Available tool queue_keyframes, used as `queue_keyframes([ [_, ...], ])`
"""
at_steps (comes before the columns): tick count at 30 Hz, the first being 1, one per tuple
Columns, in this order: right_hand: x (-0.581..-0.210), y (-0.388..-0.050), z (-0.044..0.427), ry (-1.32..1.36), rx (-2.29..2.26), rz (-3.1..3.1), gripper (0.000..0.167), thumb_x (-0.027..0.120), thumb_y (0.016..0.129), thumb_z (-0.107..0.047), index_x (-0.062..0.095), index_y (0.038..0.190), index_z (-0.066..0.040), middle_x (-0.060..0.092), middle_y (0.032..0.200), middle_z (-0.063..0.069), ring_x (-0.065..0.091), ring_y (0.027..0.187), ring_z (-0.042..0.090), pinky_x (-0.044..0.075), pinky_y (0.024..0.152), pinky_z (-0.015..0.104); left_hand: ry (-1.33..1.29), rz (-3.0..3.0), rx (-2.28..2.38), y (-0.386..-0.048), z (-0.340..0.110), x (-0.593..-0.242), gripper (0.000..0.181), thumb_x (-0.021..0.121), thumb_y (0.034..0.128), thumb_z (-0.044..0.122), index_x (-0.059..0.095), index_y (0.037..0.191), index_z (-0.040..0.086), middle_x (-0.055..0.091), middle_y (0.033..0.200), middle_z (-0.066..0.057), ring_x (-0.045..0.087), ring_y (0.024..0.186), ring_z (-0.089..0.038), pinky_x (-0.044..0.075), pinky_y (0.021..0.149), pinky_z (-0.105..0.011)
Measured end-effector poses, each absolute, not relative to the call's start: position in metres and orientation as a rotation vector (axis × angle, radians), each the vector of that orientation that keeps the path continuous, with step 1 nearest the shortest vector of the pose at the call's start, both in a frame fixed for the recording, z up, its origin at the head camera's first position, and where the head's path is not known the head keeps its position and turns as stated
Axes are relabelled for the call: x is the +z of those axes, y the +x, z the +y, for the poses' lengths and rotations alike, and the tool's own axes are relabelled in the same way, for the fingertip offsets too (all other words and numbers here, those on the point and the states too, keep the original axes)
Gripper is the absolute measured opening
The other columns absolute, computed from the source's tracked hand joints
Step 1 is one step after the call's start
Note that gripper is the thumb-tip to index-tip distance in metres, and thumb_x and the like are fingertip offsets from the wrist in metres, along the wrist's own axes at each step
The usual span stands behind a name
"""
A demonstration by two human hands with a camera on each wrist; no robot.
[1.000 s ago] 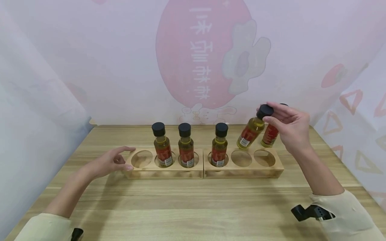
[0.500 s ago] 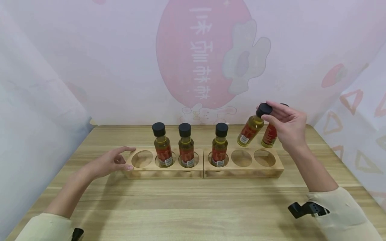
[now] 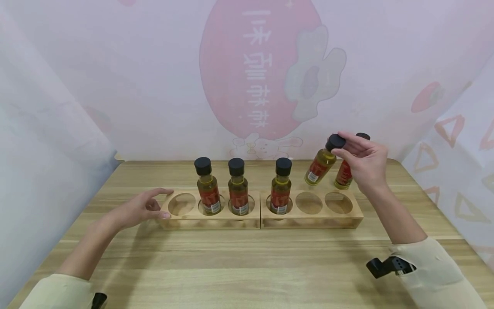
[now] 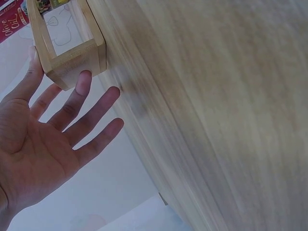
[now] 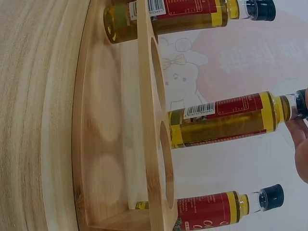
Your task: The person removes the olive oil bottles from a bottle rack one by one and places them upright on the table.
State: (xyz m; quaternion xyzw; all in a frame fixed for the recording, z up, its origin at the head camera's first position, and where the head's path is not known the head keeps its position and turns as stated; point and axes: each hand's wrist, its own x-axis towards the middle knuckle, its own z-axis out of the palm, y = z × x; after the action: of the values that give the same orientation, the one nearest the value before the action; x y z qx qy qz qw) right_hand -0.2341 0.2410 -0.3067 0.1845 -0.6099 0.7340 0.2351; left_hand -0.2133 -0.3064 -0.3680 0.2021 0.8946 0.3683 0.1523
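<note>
Below the right hand [image 3: 366, 165], its grip pinching a tilted bottle [image 3: 321, 166] by the cap [image 3: 335, 142], the racks [image 3: 324, 214] seemed best steadied by the left hand [image 3: 139, 209], fingers spread.

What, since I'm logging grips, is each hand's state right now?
Left hand: open, finger and thumb touching a wooden bottle rack.
Right hand: holding an olive oil bottle by its black cap.

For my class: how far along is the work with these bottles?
Apparently done: three bottles sit in place, two in the left rack and one in the right rack. In hand: the right hand holds a tilted bottle by its cap. Remaining, if the racks are being filled: that bottle and another bottle standing behind the right rack, with three holes lacking bottles.
</note>
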Motion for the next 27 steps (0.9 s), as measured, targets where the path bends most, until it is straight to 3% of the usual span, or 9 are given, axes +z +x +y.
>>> queue_keyframes([
  [5, -0.31, -0.236, 0.24, 0.465, 1.978, -1.714, 0.04, 0.071, 0.082, 0.025, 0.071, 0.12, 0.013, 0.079, 0.102, -0.002, 0.076, 0.096, 0.008, 0.056, 0.084, 0.021, 0.581, 2.566, 1.061, -0.213, -0.306, -0.368, 0.075, 0.077, 0.0948, 0.017, 0.037, 0.153, -0.008, 0.063, 0.076, -0.009, 0.054, 0.069, -0.018, 0.043, 0.064, -0.028],
  [16, -0.323, -0.244, 0.245, 0.446, 1.965, -1.735, 0.041, 0.071, 0.083, 0.025, 0.075, 0.119, 0.005, 0.079, 0.101, -0.004, 0.075, 0.096, 0.007, 0.056, 0.083, 0.02, 0.585, 2.562, 1.069, -0.213, -0.307, -0.37, 0.075, 0.077, 0.0952, 0.016, 0.037, 0.154, -0.008, 0.061, 0.075, -0.008, 0.051, 0.068, -0.013, 0.042, 0.063, -0.028],
  [21, -0.327, -0.247, 0.246, 0.435, 1.968, -1.738, 0.042, 0.071, 0.083, 0.024, 0.078, 0.115, -0.002, 0.079, 0.101, -0.004, 0.075, 0.095, 0.007, 0.056, 0.082, 0.02, 0.58, 2.567, 1.061, -0.213, -0.307, -0.369, 0.074, 0.076, 0.0954, 0.016, 0.037, 0.154, -0.007, 0.062, 0.075, -0.008, 0.052, 0.068, -0.015, 0.042, 0.064, -0.028],
  [27, -0.33, -0.25, 0.247, 0.427, 1.979, -1.731, 0.041, 0.071, 0.084, 0.024, 0.078, 0.114, -0.003, 0.079, 0.102, -0.003, 0.076, 0.095, 0.008, 0.056, 0.083, 0.021, 0.582, 2.566, 1.058, -0.213, -0.306, -0.369, 0.075, 0.076, 0.0956, 0.017, 0.036, 0.154, -0.007, 0.064, 0.077, -0.009, 0.055, 0.07, -0.018, 0.043, 0.064, -0.029],
])
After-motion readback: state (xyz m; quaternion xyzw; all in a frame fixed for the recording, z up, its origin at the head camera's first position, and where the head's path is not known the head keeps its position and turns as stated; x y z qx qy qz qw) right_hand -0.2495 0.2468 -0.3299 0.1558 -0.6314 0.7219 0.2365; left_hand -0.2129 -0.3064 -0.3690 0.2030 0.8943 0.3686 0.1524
